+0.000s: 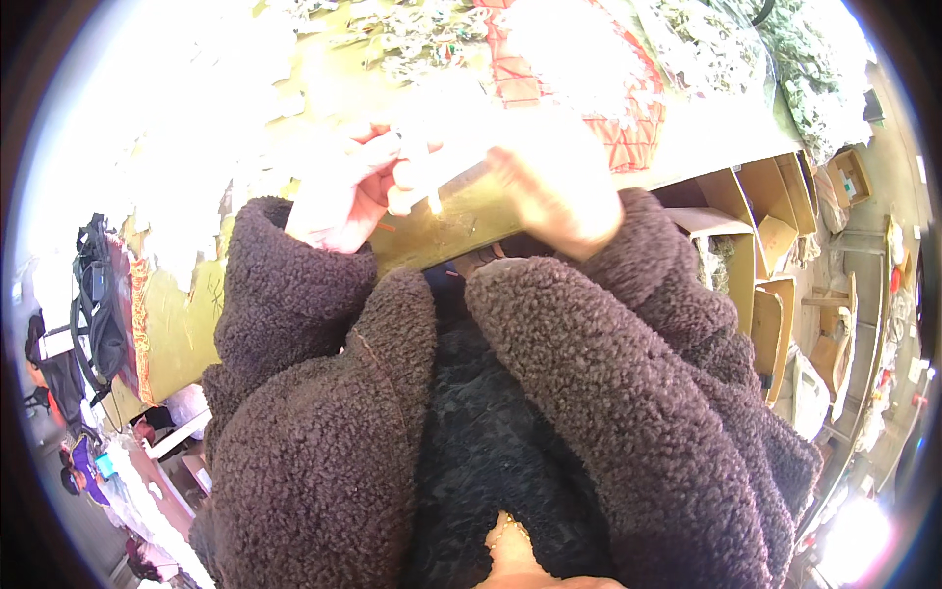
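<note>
My left hand is over the near edge of the yellowish table, its fingers curled and pinched together. At the fingertips there is something small and pale, washed out by the glare, and I cannot make out what it is. Just to the right, my right hand reaches toward the left one. Motion and bright light smear its fingers, so their hold is hidden. Dark brown fleece sleeves cover both of my forearms. Beyond the hands lies a red quilted-looking cloth or bag with a glaring white heap on it.
Heaps of pale green stringy material and a smaller tangled pile lie on the far part of the table. Open cardboard boxes stand at the right, below the table edge. A black bag with straps is at the left.
</note>
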Motion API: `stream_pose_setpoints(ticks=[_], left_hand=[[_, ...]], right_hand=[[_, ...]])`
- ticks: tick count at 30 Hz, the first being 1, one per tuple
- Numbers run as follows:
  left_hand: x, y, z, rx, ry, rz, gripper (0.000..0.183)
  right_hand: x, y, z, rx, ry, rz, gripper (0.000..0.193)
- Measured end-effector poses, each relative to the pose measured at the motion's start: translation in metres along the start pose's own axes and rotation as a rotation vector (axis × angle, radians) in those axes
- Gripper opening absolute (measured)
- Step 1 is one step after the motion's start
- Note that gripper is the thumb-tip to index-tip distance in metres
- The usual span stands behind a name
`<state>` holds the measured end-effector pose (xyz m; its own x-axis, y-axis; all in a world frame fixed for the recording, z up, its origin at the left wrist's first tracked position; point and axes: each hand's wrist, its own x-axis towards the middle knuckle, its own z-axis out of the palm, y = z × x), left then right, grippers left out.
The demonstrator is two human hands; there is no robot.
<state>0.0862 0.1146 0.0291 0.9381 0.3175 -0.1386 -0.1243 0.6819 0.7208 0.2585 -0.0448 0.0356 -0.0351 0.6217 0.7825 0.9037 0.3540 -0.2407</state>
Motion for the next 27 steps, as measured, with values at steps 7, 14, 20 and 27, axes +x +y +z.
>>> stream_pose_setpoints(ticks=[7, 14, 20, 27], left_hand=[[-0.002, -0.001, 0.001, -0.025, 0.093, 0.112, 0.015], [-0.003, 0.001, 0.003, 0.02, 0.127, 0.114, 0.016], [-0.004, 0.002, 0.009, 0.072, 0.041, 0.06, 0.016], [-0.003, 0.005, 0.018, 0.099, 0.036, -0.02, 0.023]], right_hand=[[-0.031, 0.038, -0.037, -0.304, -0.248, 0.476, 0.017], [-0.043, 0.043, -0.033, -0.394, -0.273, 0.425, 0.011], [-0.035, 0.048, -0.041, -0.024, -0.106, 0.842, 0.012], [-0.001, 0.025, -0.038, 0.964, 0.045, 1.145, 0.009]])
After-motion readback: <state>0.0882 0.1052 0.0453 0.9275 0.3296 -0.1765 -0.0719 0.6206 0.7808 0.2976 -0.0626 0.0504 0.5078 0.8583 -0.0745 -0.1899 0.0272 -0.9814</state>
